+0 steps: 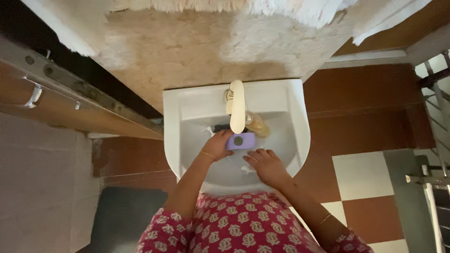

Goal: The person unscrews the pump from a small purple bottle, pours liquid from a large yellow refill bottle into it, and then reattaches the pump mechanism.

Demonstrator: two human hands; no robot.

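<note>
The left hand (218,144) reaches into the white ceramic wall-mounted basin (295,136), its fingers curled round the left end of a small lilac rectangular block with a round grey spot (240,140), which sits just below the spout of the cream-coloured tap (237,107); a thin gold bangle (207,155) circles that wrist; the right hand (266,165) lies lower in the bowl, palm down, its fingers spread and holding nothing, the fingertips just beside the block's lower edge; a second thin bangle (324,219) shows further up that forearm; behind the tap, partly hidden, lie a dark object and a yellowish translucent one, too unclear to identify; the person wears a pink patterned garment (243,225); brown and white floor tiles (363,175) lie to the right.
</note>
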